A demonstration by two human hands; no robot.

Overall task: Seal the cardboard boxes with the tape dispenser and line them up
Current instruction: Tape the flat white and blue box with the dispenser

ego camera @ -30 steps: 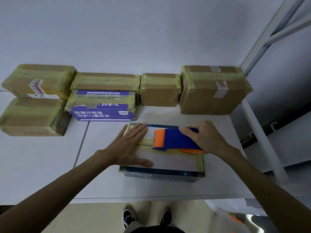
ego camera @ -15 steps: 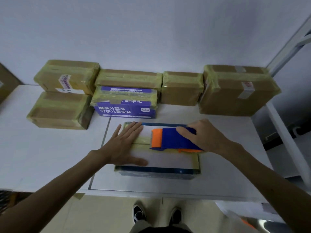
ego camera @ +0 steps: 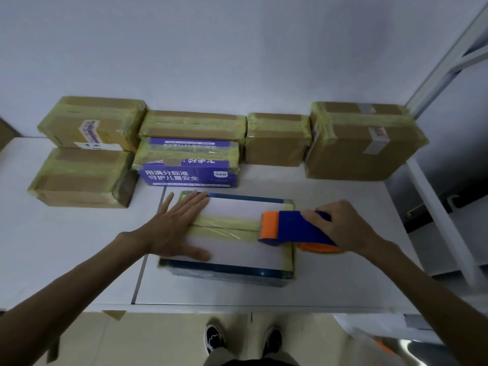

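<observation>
Taped boxes (ego camera: 277, 140) wall off my far side, shelf post (ego camera: 446, 233) crowds my right, bare table (ego camera: 79, 247) on my left is passable.

We see bare forearms (ego camera: 79, 281) running up to the left hand (ego camera: 179, 228) and right hand (ego camera: 340, 228), both bare too. Lower down we make out a dark left shoe (ego camera: 215, 338) and right shoe (ego camera: 273, 339) with white patches, and what looks like tan trousers (ego camera: 250, 361), dim at the edge.
</observation>
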